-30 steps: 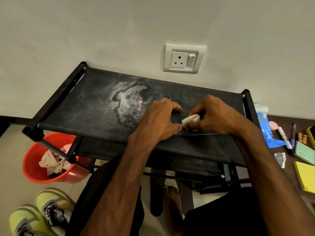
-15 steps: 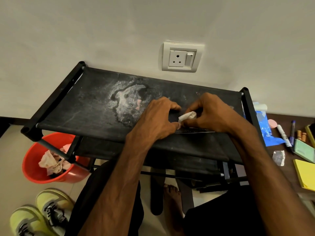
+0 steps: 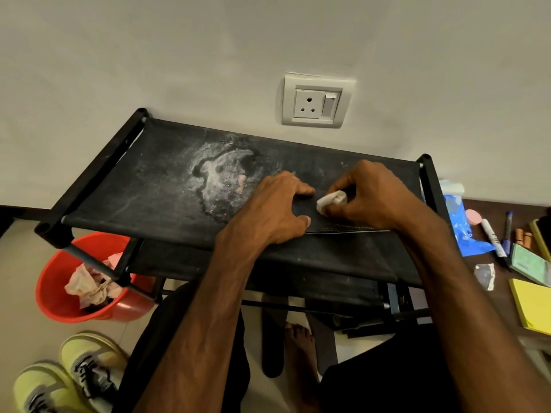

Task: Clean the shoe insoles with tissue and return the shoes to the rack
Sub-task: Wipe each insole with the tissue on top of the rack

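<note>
Insole, judged light and floppy, was gripped atop rack by left hand, tissue pinched in right hand.

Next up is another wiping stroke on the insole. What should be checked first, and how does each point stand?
1. Tissue pinched in right hand: ok.
2. Left hand holds the insole on the rack top: ok.
3. Insole surface clean: cannot tell, black on black.
4. Rack top clean: not ok, white powdery stain.
5. Red bucket for used tissue beside the rack: ok.
6. Sneakers on the rack: not ok, they stand on the floor.
</note>
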Demonstrator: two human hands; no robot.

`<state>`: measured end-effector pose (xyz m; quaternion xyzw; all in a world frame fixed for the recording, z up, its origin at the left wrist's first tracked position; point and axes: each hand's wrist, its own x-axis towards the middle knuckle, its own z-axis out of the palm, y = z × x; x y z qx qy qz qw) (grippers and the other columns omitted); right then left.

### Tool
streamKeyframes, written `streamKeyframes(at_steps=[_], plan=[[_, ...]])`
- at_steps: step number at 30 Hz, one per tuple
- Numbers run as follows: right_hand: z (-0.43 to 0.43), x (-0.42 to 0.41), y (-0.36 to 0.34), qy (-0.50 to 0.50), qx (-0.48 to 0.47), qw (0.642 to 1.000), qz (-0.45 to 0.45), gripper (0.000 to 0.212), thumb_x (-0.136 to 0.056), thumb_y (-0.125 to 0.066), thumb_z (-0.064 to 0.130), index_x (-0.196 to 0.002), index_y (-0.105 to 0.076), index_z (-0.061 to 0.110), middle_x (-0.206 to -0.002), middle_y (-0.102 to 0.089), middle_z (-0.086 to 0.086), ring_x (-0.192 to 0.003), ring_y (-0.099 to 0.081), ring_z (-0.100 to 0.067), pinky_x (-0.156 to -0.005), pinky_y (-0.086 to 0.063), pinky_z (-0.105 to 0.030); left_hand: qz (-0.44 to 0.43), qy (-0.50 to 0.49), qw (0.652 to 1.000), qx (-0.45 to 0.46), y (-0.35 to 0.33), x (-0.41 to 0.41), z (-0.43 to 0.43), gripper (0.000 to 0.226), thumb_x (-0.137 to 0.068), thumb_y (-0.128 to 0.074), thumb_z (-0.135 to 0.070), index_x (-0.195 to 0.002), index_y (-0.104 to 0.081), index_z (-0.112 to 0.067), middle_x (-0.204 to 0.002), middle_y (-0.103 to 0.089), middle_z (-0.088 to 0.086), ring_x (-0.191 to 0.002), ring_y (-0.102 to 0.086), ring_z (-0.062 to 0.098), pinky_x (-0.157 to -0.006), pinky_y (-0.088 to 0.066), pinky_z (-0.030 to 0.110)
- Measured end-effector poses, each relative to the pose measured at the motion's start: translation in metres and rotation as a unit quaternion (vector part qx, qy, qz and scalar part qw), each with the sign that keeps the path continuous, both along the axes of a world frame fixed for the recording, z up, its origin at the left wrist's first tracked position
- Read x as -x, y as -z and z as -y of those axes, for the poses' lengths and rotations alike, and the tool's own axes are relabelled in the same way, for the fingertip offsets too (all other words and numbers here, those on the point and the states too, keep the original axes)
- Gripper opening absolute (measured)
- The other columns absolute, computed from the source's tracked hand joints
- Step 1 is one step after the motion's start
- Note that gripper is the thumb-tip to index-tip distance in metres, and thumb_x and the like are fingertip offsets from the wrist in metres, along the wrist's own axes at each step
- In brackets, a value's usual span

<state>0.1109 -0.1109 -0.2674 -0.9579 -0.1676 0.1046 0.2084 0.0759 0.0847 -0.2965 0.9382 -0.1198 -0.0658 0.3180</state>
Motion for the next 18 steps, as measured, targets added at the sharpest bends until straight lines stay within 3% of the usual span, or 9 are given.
streamKeyframes(at_steps=[2,4,8,12,18], plan=[[-0.0002,-0.0007,0.0009,0.003,0.004,1.0,0.013,0.012,-0.078,-0.081,0.04,-0.089,-0.081,0.036,-0.077,-0.074,0.009,-0.071,-0.068,-0.013,-0.067,-0.06,-0.047,-0.004,-0.005,1.0,0.003,-0.001,0.0005,0.0009,0.06,-0.085,-0.079,-0.027,-0.141,-0.058,-0.026,-0.141,-0.051,-0.003,-0.121,-0.052,0.017,-0.105,-0.043,0.029],[0.0039,0.0004,-0.0022,-0.031,0.0,0.999,-0.03,0.01,-0.078,-0.083,0.036,-0.087,-0.082,0.032,-0.078,-0.075,0.01,-0.073,-0.069,-0.011,-0.067,-0.061,-0.045,-0.009,-0.01,1.0,0.005,-0.0014,0.0007,0.0022,0.061,-0.084,-0.08,-0.027,-0.141,-0.058,-0.026,-0.141,-0.051,-0.004,-0.119,-0.052,0.016,-0.101,-0.042,0.026],[0.0091,0.0035,-0.0063,-0.072,0.002,0.993,-0.097,0.012,-0.077,-0.086,0.031,-0.088,-0.081,0.032,-0.083,-0.076,0.013,-0.079,-0.069,-0.004,-0.068,-0.057,-0.03,-0.011,-0.014,1.0,0.008,-0.0023,0.0003,0.0028,0.061,-0.084,-0.08,-0.026,-0.141,-0.058,-0.026,-0.141,-0.051,-0.004,-0.119,-0.052,0.015,-0.101,-0.042,0.026],[0.0076,-0.0007,-0.0008,-0.028,-0.017,0.999,-0.027,0.014,-0.079,-0.084,0.034,-0.092,-0.082,0.031,-0.083,-0.076,0.011,-0.076,-0.069,-0.01,-0.07,-0.062,-0.044,-0.016,-0.017,1.0,0.015,-0.0029,0.0003,0.0023,0.061,-0.084,-0.08,-0.025,-0.141,-0.058,-0.026,-0.142,-0.051,-0.004,-0.122,-0.052,0.018,-0.106,-0.045,0.032],[0.0032,0.0042,-0.0051,-0.098,-0.01,0.99,-0.099,0.013,-0.078,-0.085,0.028,-0.09,-0.081,0.028,-0.089,-0.076,0.012,-0.083,-0.07,-0.006,-0.076,-0.06,-0.032,-0.011,-0.011,1.0,0.012,-0.0002,-0.0007,0.0018,0.063,-0.082,-0.082,-0.027,-0.141,-0.058,-0.025,-0.141,-0.051,-0.002,-0.123,-0.052,0.017,-0.106,-0.046,0.034]])
